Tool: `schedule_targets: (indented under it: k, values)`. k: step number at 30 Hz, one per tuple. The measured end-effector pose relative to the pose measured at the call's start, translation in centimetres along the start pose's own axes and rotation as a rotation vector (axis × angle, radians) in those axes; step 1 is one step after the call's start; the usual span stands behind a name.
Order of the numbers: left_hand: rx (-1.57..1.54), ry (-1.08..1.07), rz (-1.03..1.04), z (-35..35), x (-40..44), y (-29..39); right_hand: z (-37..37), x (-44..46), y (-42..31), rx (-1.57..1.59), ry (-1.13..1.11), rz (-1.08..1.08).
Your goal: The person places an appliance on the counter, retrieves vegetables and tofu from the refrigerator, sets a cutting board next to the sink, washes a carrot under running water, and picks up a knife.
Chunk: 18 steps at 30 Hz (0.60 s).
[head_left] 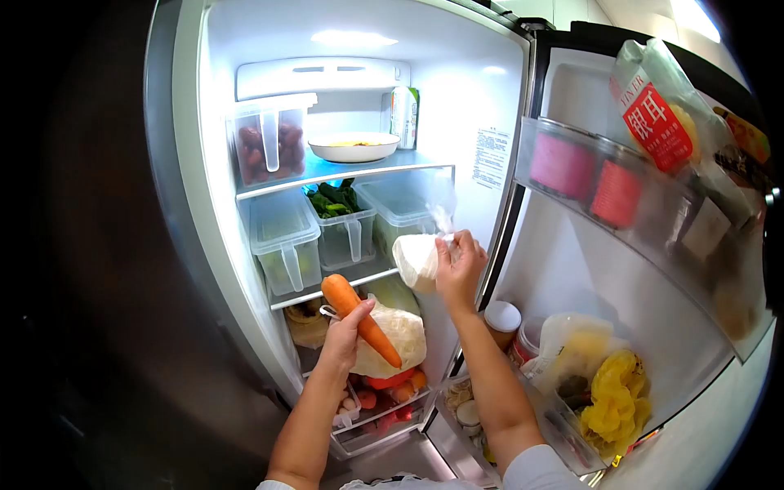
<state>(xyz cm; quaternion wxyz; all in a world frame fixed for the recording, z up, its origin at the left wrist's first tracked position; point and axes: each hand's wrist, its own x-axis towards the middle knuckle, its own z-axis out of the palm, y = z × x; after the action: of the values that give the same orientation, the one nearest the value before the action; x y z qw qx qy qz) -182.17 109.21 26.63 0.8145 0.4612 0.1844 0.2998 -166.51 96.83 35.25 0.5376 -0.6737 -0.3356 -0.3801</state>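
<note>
Ref.: mid shelf of fridge, door open to its R. L hand: gripping carrot, held tilted in front of shelf's edge, most of its length below same. R hand: fingers pinching white bagged item, in front of shelf's R end. Off-white bag: below shelf, behind carrot; contact w/ L hand can't be determined. Clear bins: on shelf, ctr. one w/ leafy greens. White plate: above shelf, one level up. Yellow bag: in door, below & R of shelf.

Brightly lit fridge interior (edges dark, bowed)
</note>
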Motion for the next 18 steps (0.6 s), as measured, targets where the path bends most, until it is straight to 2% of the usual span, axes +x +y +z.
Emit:
schedule_targets:
  k: [3, 8, 12, 15, 16, 18]
  values:
    - [0.091, -0.022, -0.010, 0.3, -3.3, 0.3, -2.0, -3.2, 0.0, 0.023, -0.107, -0.065]
    - [0.295, -0.040, -0.009, -0.5, -8.2, -0.4, -6.1, -8.6, 0.3, 0.059, -0.401, -0.058]
    - [0.504, -0.166, -0.050, -2.4, -11.1, -2.4, -9.2, -12.8, 0.4, 0.047, -0.637, -0.036]
    - [0.432, -0.236, 0.013, -3.5, -13.8, -4.6, -10.7, -16.4, 1.4, 0.152, -0.692, 0.056]
    - [0.403, -0.275, -0.057, -3.9, -14.6, -5.1, -11.4, -17.5, 1.5, 0.173, -0.720, 0.049]
    - [0.405, -0.290, -0.057, -3.7, -16.6, -5.8, -13.0, -19.1, 1.8, 0.203, -0.764, 0.031]
